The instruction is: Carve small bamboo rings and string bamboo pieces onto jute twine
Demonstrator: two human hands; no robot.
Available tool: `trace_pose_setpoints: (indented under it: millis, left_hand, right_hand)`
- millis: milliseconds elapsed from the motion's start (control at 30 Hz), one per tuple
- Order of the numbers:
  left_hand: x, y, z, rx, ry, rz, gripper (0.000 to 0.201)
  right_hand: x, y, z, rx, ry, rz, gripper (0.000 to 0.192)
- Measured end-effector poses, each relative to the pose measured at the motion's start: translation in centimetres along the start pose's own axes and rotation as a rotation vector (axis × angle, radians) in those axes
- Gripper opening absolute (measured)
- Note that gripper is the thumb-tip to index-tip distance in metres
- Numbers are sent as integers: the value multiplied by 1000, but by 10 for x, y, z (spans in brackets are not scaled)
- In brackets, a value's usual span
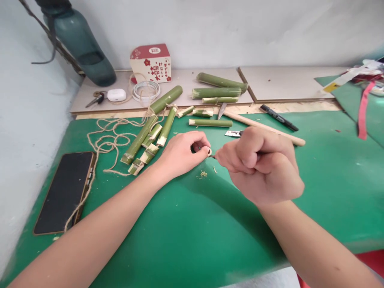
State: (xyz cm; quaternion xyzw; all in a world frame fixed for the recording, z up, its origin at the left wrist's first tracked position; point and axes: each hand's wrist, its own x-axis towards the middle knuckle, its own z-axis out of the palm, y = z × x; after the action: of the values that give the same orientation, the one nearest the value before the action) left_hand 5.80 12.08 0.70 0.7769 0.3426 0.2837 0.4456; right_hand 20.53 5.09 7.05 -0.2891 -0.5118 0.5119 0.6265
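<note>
One piece [210, 152], perhaps bamboo, mostly hidden

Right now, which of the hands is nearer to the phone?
Left. The left hand is to the right of the phone and slightly farther forward; the right hand is farther right, past the left hand.

- Phone [64, 192] lies on the left of the table [186, 248]; twine [92, 176] crosses its right side.
- Bamboo stick [210, 123] lies left of the hammer [258, 123].
- Box [153, 66] stands behind the tape [146, 98].
- Marker [279, 117] lies behind the hammer's handle.
</note>
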Motion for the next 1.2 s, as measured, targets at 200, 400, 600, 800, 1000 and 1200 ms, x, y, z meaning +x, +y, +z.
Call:
trace_pose_setpoints:
  millis: [200, 400, 600, 800, 1000, 1200]
  left_hand:
    - [1, -1, 1, -3, 2, 3, 8]
    - [0, 0, 0, 9, -2, 2, 9]
    - [1, -1, 0, 3, -2, 10, 9]
    - [0, -1, 0, -6, -4, 3, 8]
    - [1, -1, 0, -9, -3, 1, 8]
    - [1, 1, -1, -3, -1, -6, 8]
  right_hand:
    - [0, 0, -4, -16, -13, 16, 19]
    - [0, 2, -7, -15, -37, 19, 21]
    - [1, 3, -7, -18, -65, 21, 21]
    - [1, 3, -6, -19, -45, 32, 22]
    - [1, 2, -3, -11, -31, 40, 23]
    - [1, 6, 0, 45, -31, 28, 20]
